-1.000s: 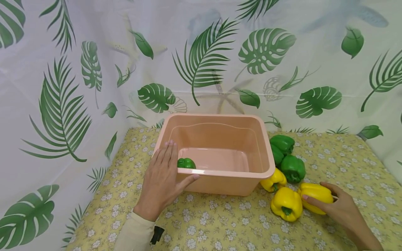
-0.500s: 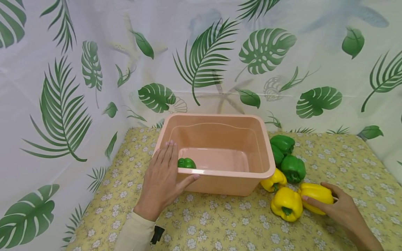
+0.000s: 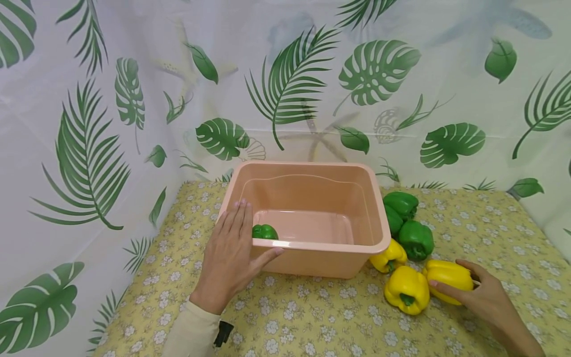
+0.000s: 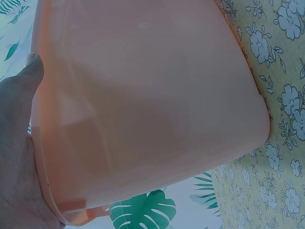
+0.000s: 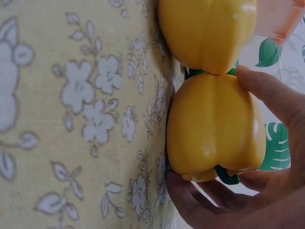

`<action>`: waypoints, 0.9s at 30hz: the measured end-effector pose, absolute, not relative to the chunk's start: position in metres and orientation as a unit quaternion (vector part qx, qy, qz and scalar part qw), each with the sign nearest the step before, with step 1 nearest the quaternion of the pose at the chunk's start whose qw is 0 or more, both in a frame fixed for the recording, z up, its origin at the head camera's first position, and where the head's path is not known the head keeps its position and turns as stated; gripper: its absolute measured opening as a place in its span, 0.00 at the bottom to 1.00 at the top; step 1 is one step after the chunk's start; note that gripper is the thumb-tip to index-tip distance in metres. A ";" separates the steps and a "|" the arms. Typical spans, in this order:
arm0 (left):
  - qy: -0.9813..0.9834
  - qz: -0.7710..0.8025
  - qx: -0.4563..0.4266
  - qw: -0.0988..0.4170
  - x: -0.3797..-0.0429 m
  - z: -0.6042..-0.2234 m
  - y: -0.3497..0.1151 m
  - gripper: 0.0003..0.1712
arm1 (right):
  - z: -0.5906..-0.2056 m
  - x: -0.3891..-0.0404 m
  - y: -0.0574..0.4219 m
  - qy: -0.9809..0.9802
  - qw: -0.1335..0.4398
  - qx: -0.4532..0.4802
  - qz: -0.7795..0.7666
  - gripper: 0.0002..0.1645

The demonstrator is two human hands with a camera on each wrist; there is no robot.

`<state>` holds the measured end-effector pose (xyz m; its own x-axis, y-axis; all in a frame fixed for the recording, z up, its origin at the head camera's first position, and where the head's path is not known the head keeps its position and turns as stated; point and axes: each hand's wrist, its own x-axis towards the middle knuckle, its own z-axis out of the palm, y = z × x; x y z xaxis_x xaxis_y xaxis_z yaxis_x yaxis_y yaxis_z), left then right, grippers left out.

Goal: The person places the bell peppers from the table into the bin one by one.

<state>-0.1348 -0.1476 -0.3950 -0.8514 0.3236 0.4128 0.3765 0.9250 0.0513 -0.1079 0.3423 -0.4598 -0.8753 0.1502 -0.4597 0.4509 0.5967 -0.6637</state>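
My left hand (image 3: pixel 229 253) lies with straight fingers over the front left corner of a peach plastic tub (image 3: pixel 312 263); its thumb rests along the front rim. In the left wrist view the thumb tip touches the rim above the tub's outer wall (image 4: pixel 143 95). One green bell pepper (image 3: pixel 265 232) sits inside, partly hidden by the front rim. My right hand (image 3: pixel 488 297) grips a yellow bell pepper (image 3: pixel 448 280) between thumb and fingers. In the right wrist view this pepper (image 5: pixel 217 124) lies against the tablecloth, its green stem facing the palm.
Another yellow bell pepper (image 3: pixel 407 291) touches the gripped one, and a third (image 3: pixel 389 257) lies by the tub's right corner. Several green bell peppers (image 3: pixel 416 240) cluster along the tub's right side. A leaf-printed curtain (image 3: pixel 290 74) hangs behind the floral tablecloth (image 3: pixel 290 317).
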 end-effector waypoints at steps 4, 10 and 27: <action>-0.961 -0.064 -0.181 0.201 -0.135 -0.395 -0.148 0.64 | -0.459 -0.108 0.342 0.874 0.180 0.169 -0.418 0.71; -0.962 -0.064 -0.179 0.196 -0.134 -0.394 -0.147 0.63 | -0.459 -0.108 0.342 0.873 0.179 0.172 -0.421 0.70; -0.961 -0.062 -0.180 0.198 -0.135 -0.395 -0.148 0.63 | -0.455 -0.108 0.342 0.879 0.166 0.186 -0.408 0.70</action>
<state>-0.1347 -0.1476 -0.3948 -0.8567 0.3213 0.4036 0.3707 0.9275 0.0485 -0.1079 0.3420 -0.4547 -0.8760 0.1918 -0.4426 0.4618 0.5986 -0.6545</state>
